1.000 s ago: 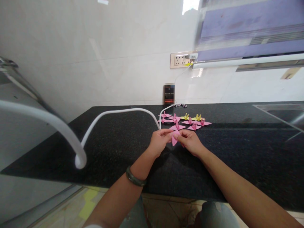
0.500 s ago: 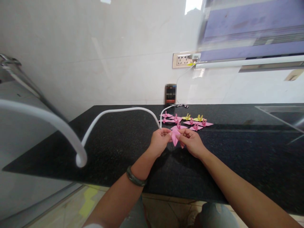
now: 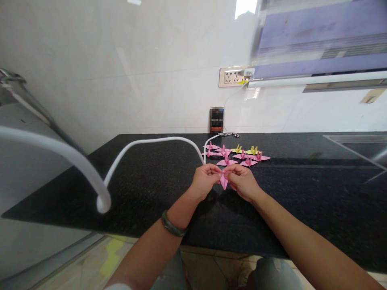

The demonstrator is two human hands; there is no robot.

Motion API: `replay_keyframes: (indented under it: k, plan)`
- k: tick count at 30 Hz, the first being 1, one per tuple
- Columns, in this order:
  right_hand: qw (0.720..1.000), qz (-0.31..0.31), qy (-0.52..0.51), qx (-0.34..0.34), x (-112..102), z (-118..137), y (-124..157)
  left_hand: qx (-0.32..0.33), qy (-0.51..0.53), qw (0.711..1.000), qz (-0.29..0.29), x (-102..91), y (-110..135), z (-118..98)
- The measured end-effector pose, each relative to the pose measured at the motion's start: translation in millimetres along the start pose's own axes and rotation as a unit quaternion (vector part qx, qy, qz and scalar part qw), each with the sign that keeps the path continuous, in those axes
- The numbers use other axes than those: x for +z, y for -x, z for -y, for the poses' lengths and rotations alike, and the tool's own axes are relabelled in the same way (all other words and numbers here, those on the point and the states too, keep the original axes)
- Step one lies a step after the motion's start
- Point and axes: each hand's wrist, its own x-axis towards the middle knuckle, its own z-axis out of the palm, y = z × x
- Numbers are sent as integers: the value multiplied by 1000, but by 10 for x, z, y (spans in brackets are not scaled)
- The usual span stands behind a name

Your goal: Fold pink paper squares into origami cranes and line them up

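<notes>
A small folded piece of pink paper [image 3: 224,181] hangs between both hands, its point downward, just above the black countertop [image 3: 151,181]. My left hand [image 3: 205,180] pinches its left side with closed fingers, and my right hand [image 3: 242,181] pinches its right side the same way. A dark bangle [image 3: 172,227] circles my left wrist. Just beyond the hands, several finished pink paper cranes [image 3: 226,162] and two yellow paper cranes [image 3: 252,150] lie in rows on the counter.
A thick white cable [image 3: 145,143] arcs over the counter's left half toward the cranes. A small dark device [image 3: 217,119] leans on the tiled wall under a wall socket [image 3: 232,76]. A sink [image 3: 359,147] lies at the far right. The counter's front edge runs below my forearms.
The hands have drawn closer together on the pink paper, which now shows less and looks narrower. The view has shifted slightly.
</notes>
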Motion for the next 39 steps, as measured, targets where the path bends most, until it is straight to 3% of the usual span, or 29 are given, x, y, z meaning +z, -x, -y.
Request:
replay_keyframes:
  k: [4,9,13,16,22,30,39]
  plan:
    - [1000,-6,9,0,-12,-5,-4,-31,20,999,-2,6,13,-2]
    - [999,-19,35,-24,-72,-8,-6,-109,85,989,56,-12,21,-48]
    - [991,7,119,-58,-85,11,10,-148,39,985,77,-35,10,-47]
    - [988,15,135,-67,-65,41,22,-132,26,988,74,-49,6,-29]
    - [997,44,56,-18,-33,73,14,-89,10,995,43,-33,3,-16]
    - [987,40,153,-22,-93,27,-15,-54,-81,995,-37,-39,-26,40]
    - [986,93,138,-14,-69,96,13,-11,-108,994,-27,-36,-22,22]
